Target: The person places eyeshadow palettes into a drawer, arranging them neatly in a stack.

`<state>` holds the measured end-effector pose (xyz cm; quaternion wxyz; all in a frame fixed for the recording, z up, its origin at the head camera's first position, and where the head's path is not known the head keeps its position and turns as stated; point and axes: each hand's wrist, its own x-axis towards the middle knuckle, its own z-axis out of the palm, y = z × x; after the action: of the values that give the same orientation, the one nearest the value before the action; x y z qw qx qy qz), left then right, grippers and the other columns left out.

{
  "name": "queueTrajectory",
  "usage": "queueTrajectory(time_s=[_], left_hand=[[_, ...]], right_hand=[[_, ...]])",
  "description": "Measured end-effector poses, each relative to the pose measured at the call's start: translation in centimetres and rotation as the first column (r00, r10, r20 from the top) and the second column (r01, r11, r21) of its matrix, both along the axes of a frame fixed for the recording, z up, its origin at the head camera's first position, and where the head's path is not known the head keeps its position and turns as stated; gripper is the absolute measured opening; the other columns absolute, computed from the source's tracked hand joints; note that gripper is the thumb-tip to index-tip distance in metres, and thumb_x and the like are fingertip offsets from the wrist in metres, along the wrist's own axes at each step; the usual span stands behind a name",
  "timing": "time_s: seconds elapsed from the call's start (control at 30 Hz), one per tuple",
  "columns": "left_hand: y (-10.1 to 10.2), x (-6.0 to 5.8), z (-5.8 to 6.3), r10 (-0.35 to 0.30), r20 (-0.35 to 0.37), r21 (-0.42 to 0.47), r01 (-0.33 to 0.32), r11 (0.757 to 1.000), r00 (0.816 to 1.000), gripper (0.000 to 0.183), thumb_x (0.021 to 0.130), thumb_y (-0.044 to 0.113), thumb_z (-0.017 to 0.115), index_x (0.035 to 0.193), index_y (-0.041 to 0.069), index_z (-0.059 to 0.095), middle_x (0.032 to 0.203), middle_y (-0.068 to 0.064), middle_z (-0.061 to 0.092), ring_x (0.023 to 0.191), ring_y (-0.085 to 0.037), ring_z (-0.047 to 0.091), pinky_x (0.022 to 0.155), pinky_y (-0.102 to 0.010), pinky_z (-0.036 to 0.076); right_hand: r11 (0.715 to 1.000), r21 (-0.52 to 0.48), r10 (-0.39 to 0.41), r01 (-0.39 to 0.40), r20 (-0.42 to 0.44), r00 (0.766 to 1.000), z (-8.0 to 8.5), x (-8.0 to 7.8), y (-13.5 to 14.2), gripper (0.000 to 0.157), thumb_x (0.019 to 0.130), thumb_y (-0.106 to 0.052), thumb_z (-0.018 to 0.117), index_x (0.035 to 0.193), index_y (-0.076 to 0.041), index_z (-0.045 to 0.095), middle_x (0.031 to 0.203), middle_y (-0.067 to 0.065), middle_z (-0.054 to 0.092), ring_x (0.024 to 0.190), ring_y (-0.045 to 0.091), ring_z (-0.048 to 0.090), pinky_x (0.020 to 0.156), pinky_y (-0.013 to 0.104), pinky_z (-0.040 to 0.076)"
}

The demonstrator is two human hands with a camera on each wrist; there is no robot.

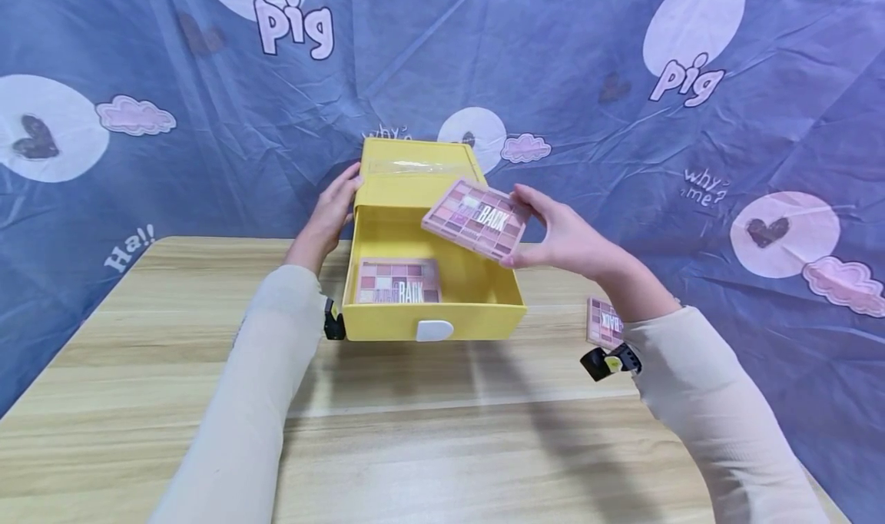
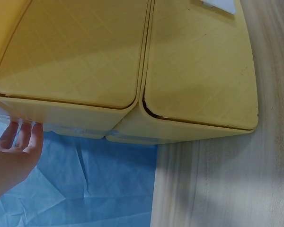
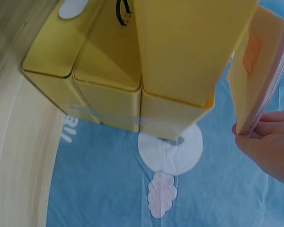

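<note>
A yellow stacked drawer cabinet [image 1: 418, 172] stands at the back of the table, its top drawer [image 1: 373, 323] pulled out. My left hand [image 1: 330, 209] rests against the cabinet's left side near the top; in the left wrist view its fingers [image 2: 36, 137] touch the yellow wall. Above the drawer's right part, my right hand [image 1: 563, 233] pinches a pink eyeshadow palette [image 1: 477, 218] by one end, tilted. From the right wrist camera, the palette's plain back [image 3: 260, 61] shows. A second eyeshadow palette [image 1: 399, 280] lies in the drawer's left part.
Another eyeshadow palette [image 1: 603, 323] lies on the wooden table [image 1: 429, 447] at right, partly hidden by the right forearm. A white oval handle [image 1: 434, 330] sits on the drawer front. Blue printed cloth [image 1: 228, 170] hangs behind the cabinet.
</note>
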<state>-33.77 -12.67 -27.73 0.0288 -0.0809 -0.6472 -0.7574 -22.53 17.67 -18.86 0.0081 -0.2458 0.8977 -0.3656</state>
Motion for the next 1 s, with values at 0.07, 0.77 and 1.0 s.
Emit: queueTrajectory(time_s=[0.07, 0.77, 1.0], left_hand=[[0.0, 0.0, 0.0, 0.001, 0.003, 0.002, -0.001, 1.0, 1.0, 0.051, 0.086, 0.031, 0.047, 0.134, 0.021, 0.034, 0.134, -0.002, 0.033, 0.117, -0.017, 0.032, 0.095, -0.043, 0.022], [0.3, -0.3, 0.1, 0.0, 0.017, 0.012, 0.0, 1.0, 1.0, 0.05, 0.086, 0.032, 0.048, 0.133, 0.022, 0.035, 0.133, -0.003, 0.035, 0.117, -0.017, 0.033, 0.095, -0.042, 0.023], [0.2, -0.1, 0.2, 0.004, 0.019, 0.008, -0.004, 1.0, 1.0, 0.05, 0.086, 0.031, 0.048, 0.134, 0.021, 0.035, 0.134, -0.002, 0.034, 0.116, -0.018, 0.033, 0.095, -0.043, 0.022]], right_hand=[[1.0, -0.006, 0.028, -0.028, 0.007, 1.0, -0.2, 0.0, -0.4, 0.095, 0.063, -0.013, 0.076, 0.135, 0.003, 0.017, 0.134, 0.013, 0.028, 0.122, 0.02, 0.025, 0.098, 0.035, 0.019], [0.964, 0.087, 0.243, -0.253, 0.109, 0.964, -1.6, -1.0, -3.9, 0.096, 0.057, -0.022, 0.078, 0.133, 0.001, 0.025, 0.128, 0.006, 0.04, 0.111, 0.013, 0.037, 0.094, 0.029, 0.024], [0.939, 0.147, 0.288, -0.31, 0.151, 0.946, -1.6, -1.4, -5.3, 0.096, 0.057, -0.024, 0.077, 0.133, 0.001, 0.025, 0.13, 0.004, 0.039, 0.114, 0.012, 0.034, 0.096, 0.029, 0.023]])
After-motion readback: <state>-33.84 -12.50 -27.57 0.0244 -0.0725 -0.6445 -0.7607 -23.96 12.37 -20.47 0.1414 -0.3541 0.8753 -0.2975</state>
